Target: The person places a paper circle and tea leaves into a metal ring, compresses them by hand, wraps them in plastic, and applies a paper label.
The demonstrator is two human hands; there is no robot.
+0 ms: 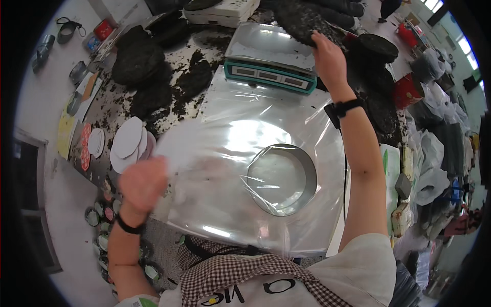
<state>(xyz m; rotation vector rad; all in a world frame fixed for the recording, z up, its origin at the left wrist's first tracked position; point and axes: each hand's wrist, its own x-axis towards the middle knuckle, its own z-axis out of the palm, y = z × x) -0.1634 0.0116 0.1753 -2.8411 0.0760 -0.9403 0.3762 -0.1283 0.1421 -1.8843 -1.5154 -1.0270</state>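
My right hand (pixel 328 57) reaches past the digital scale (pixel 268 75) and grips the edge of a dark, crumbly, flat mass (pixel 307 23), partly over the metal pan. Blurred by motion, my left hand (pixel 144 184) holds a thin white round sheet (pixel 182 146), also blurred, above the table's left part. Before me a metal ring (pixel 310 172) stands on clear plastic film (pixel 215 199), some film lying inside and over its left rim. Stacked white paper discs (pixel 127 138) lie just beyond my left hand, with smaller white discs (pixel 96 142) beside them.
Dark, flat round cakes (pixel 138 57) are piled at the back left, and more (pixel 374 48) at the back right. Dark crumbs are scattered over the table. A red tin (pixel 408 91) stands at the right edge. Several small round containers (pixel 102 241) sit below the table's left side.
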